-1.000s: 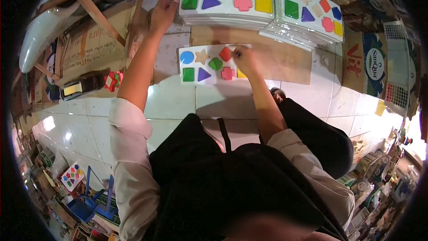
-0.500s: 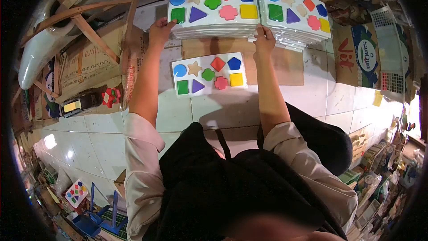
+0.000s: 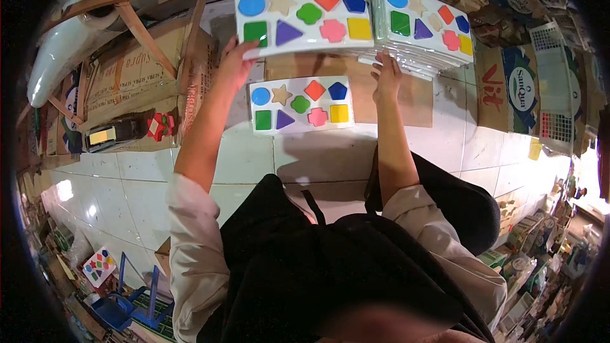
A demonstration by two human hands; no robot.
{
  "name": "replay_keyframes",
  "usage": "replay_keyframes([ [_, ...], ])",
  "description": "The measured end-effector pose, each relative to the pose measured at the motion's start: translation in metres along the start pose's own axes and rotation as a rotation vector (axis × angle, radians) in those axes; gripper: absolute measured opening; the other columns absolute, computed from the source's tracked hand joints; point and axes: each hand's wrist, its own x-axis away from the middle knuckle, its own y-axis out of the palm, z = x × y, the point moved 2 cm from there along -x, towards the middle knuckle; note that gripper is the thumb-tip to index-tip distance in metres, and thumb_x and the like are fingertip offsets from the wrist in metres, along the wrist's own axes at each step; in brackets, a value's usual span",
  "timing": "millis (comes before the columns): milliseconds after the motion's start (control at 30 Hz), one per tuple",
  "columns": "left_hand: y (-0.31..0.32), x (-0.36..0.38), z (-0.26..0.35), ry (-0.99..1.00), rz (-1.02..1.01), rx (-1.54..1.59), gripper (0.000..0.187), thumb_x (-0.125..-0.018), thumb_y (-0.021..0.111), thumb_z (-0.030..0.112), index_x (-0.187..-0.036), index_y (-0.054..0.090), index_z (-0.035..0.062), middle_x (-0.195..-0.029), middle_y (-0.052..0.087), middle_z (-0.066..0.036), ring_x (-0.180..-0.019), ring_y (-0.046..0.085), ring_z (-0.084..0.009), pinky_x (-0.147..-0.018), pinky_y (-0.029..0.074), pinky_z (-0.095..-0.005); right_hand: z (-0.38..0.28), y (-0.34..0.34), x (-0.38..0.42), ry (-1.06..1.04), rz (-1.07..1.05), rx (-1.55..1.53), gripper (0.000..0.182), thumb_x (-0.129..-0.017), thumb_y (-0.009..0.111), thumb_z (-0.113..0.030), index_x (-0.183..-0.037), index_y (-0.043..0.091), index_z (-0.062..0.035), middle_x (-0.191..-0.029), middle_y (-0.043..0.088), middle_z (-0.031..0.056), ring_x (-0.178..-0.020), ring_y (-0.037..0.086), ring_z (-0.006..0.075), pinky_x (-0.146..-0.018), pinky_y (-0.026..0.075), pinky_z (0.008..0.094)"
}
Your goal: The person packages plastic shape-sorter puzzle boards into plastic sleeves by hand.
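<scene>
My left hand (image 3: 236, 62) grips the lower left corner of a white shape puzzle board (image 3: 286, 35), thumb over its green square. This board is raised toward me and covers most of what lies beneath it. Fingers apart, my right hand (image 3: 388, 76) is just in front of a stack of similar boards (image 3: 406, 51) in clear wrap, below the raised board's right corner. Nearer to me, another shape puzzle board (image 3: 277, 127) lies flat, partly on a cardboard sheet (image 3: 394, 105). Its coloured pieces include a circle, star, clover, triangle and pentagon.
Cardboard boxes (image 3: 499, 89) and a white plastic basket (image 3: 556, 89) stand at the right. On the left are a wooden frame (image 3: 146, 38), a large carton (image 3: 127, 82) and a dark toy car (image 3: 111, 133). A blue chair (image 3: 136, 298) is at lower left.
The top board on the left has come up toward me in my left hand. My right hand has left its right corner, moved slightly right and down, and spread its fingers.
</scene>
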Motion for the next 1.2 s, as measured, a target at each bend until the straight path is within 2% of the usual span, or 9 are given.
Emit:
replay_keyframes([
  [233,-0.047,0.075,-0.018,-0.094,0.014,0.071,0.042,-0.076,0.057,-0.002,-0.114,0.042,0.0056,-0.105,0.054,-0.007,-0.094,0.054,-0.0176,-0.082,0.044,-0.0323,0.013,0.009,0.015,0.196,-0.481,-0.365,0.024,-0.083,0.057,-0.026,-0.096,0.057,-0.0061,-0.091,0.058,0.0028,-0.083,0.054,0.0118,-0.071,0.044,0.0262],
  [467,-0.071,0.149,-0.031,-0.256,-0.149,-0.233,0.036,-0.081,0.054,0.006,-0.115,0.044,0.0034,-0.108,0.053,-0.005,-0.095,0.052,-0.0123,-0.079,0.043,-0.0271,0.010,-0.003,0.053,0.489,-0.740,-0.116,0.030,-0.076,0.063,-0.010,-0.103,0.055,-0.0002,-0.094,0.061,0.0073,-0.079,0.059,0.0138,-0.071,0.049,0.0256],
  [533,-0.085,0.151,-0.047,-0.270,0.099,-0.018,0.026,-0.085,0.051,0.014,-0.109,0.050,0.0033,-0.104,0.054,-0.003,-0.094,0.053,-0.0119,-0.077,0.043,-0.0273,0.029,-0.002,0.062,0.499,-0.815,-0.049,0.029,-0.080,0.059,-0.013,-0.105,0.053,0.0002,-0.093,0.060,0.0058,-0.082,0.059,0.0137,-0.074,0.049,0.0272],
  [600,-0.128,0.157,-0.089,-0.052,0.227,-0.539,0.026,-0.084,0.055,0.030,-0.094,0.054,0.0059,-0.083,0.057,-0.002,-0.073,0.056,-0.0110,-0.065,0.045,-0.0246,0.049,-0.001,0.079,0.641,-0.708,-0.076,0.027,-0.081,0.061,-0.021,-0.099,0.055,-0.0016,-0.089,0.060,0.0052,-0.081,0.059,0.0130,-0.073,0.049,0.0286],
  [667,-0.111,0.174,-0.087,-0.209,0.391,-0.234,0.022,-0.084,0.056,0.029,-0.083,0.055,0.0072,-0.074,0.054,0.000,-0.067,0.053,-0.0088,-0.061,0.043,-0.0238,0.074,0.000,0.095,0.720,-0.634,-0.108,0.026,-0.082,0.060,-0.028,-0.089,0.058,-0.0028,-0.081,0.059,0.0011,-0.072,0.056,0.0084,-0.065,0.047,0.0236],
  [767,-0.131,0.200,-0.103,-0.183,0.480,-0.246,0.021,-0.083,0.058,0.028,-0.074,0.056,0.0090,-0.068,0.051,0.003,-0.061,0.047,-0.0066,-0.057,0.039,-0.0224,0.103,-0.001,0.105,0.444,-0.447,0.072,0.027,-0.081,0.061,-0.030,-0.072,0.060,-0.0051,-0.065,0.049,-0.0054,-0.060,0.040,0.0035,-0.053,0.032,0.0195],
  [933,-0.144,0.238,-0.104,-0.086,0.609,-0.376,0.019,-0.081,0.056,0.020,-0.066,0.052,0.0090,-0.063,0.047,0.003,-0.058,0.043,-0.0070,-0.054,0.035,-0.0217,0.127,-0.003,0.122,0.292,-0.584,0.327,0.022,-0.078,0.062,-0.021,-0.070,0.059,-0.0010,-0.064,0.048,-0.0035,-0.061,0.039,0.0058,-0.055,0.032,0.0203],
  [1067,-0.153,0.249,-0.107,-0.096,0.690,-0.318,0.012,-0.078,0.055,0.013,-0.074,0.055,0.0013,-0.067,0.049,-0.001,-0.063,0.044,-0.0096,-0.058,0.037,-0.0225,0.122,-0.004,0.129,0.398,-0.633,0.430,0.008,-0.079,0.057,-0.008,-0.080,0.061,-0.0009,-0.082,0.055,0.0026,-0.075,0.048,0.0079,-0.067,0.038,0.0210],
  [1200,-0.134,0.250,-0.102,0.077,0.814,-0.258,0.016,-0.077,0.052,0.012,-0.086,0.055,-0.0009,-0.074,0.052,-0.005,-0.067,0.046,-0.0118,-0.062,0.039,-0.0249,0.096,0.003,0.126,0.132,-0.693,0.161,0.025,-0.079,0.049,0.001,-0.102,0.058,-0.0041,-0.122,0.041,0.0104,-0.096,0.050,0.0151,-0.081,0.042,0.0284],
])
